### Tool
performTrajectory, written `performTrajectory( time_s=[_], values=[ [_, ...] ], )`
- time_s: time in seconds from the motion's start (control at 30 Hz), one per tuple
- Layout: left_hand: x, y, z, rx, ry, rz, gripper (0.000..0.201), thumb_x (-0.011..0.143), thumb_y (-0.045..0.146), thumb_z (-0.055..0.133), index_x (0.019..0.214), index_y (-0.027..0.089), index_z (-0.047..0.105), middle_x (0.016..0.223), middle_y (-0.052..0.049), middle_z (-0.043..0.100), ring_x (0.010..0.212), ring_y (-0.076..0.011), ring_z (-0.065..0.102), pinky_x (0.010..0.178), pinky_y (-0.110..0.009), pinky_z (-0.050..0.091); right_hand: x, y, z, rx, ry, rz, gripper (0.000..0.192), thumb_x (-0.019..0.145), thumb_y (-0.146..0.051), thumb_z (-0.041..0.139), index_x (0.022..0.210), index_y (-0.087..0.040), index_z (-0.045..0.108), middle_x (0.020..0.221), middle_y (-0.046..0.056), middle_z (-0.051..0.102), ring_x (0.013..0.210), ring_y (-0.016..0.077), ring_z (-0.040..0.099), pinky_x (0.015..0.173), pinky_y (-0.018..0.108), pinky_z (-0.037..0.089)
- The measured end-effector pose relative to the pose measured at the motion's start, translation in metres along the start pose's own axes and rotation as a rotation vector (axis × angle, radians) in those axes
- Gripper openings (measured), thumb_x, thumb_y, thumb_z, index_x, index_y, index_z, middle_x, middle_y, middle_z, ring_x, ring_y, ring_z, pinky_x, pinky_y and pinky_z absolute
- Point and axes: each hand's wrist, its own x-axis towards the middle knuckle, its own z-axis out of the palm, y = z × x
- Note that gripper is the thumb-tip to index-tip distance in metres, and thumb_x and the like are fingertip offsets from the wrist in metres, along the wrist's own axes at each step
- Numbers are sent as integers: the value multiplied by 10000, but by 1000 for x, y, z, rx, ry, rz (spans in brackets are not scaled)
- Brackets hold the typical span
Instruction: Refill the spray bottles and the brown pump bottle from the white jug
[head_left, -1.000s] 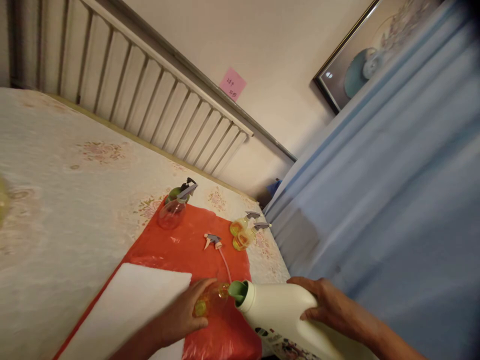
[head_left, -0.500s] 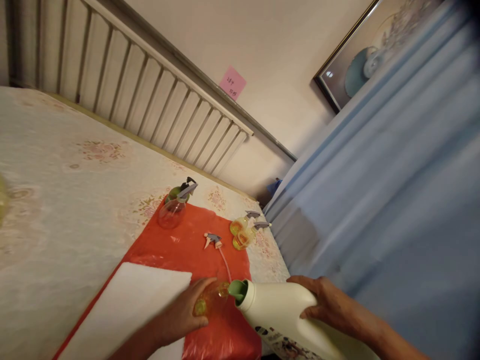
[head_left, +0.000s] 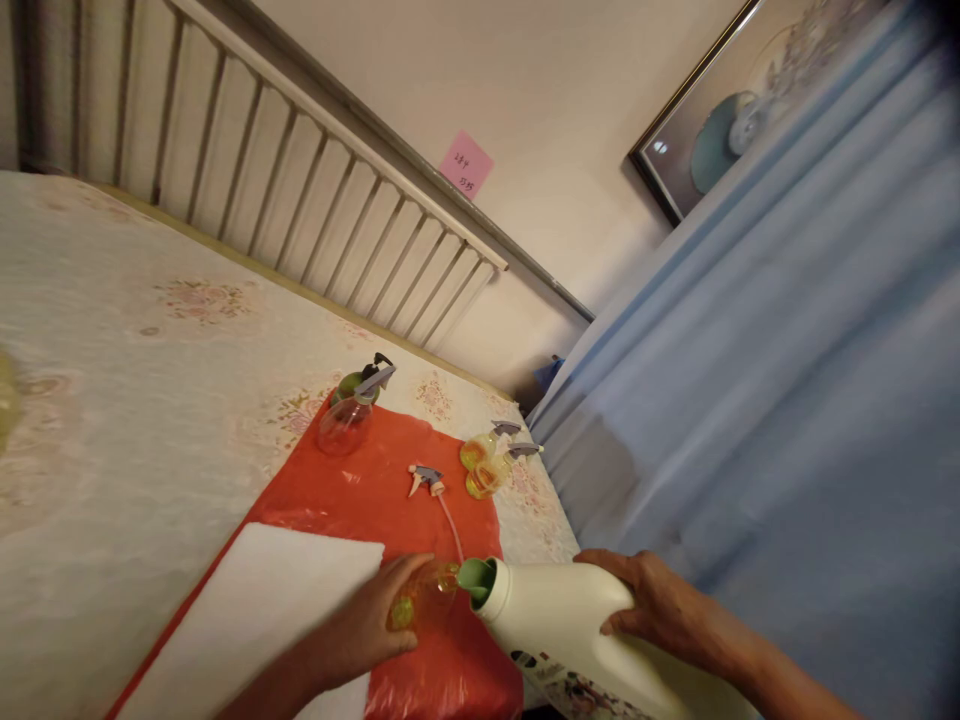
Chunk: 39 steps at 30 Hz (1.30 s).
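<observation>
My left hand (head_left: pixel 379 610) is wrapped round a clear spray bottle (head_left: pixel 426 602) without its top; yellow liquid shows inside. My right hand (head_left: pixel 649 600) grips a large cream jug (head_left: pixel 562 610), tipped on its side with its mouth towards the left. The jug's green spout (head_left: pixel 475 578) is right at the neck of the bottle. Whether liquid is flowing is too small to tell. Just beyond the bottle, a grey and white spray trigger (head_left: pixel 427 479) with a thin tube lies on the red plastic sheet (head_left: pixel 450 655).
Two spray bottles with yellow liquid (head_left: pixel 486 478) stand at the sheet's right edge. A clear spray bottle (head_left: pixel 345 425) and a dark green pump bottle (head_left: pixel 346 386) stand at its far left corner. A white cloth (head_left: pixel 262 610) lies in front. Blue curtain (head_left: pixel 735 420) hangs at right.
</observation>
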Motion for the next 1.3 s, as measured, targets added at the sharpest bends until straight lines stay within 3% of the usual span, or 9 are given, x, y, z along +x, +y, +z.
performTrajectory(
  time_s=[0.43,0.77,1.3],
  values=[
    [0,-4,1,-8,-7,3,791,677,253,662,1406,313,359,1450,-35,469,1321,-321,422,1128,-462,339,-1,1,0,3,6,-5,338,755,-316,639,1088,-254,627,871,-22,697,786,176,607,635,206,427],
    [-1,-1,1,-9,-4,-32,837,601,95,615,1374,311,379,1443,-19,473,1326,-283,429,1132,-412,340,0,3,0,-9,4,0,361,742,-277,633,1101,-253,611,878,-26,698,787,170,613,641,200,432],
    [-1,0,0,11,-5,-15,790,657,228,638,1396,298,369,1434,-38,483,1306,-313,443,1112,-449,367,1,6,0,-11,0,-10,401,749,-307,641,1146,-268,603,894,-22,702,800,180,623,644,201,433]
  ],
)
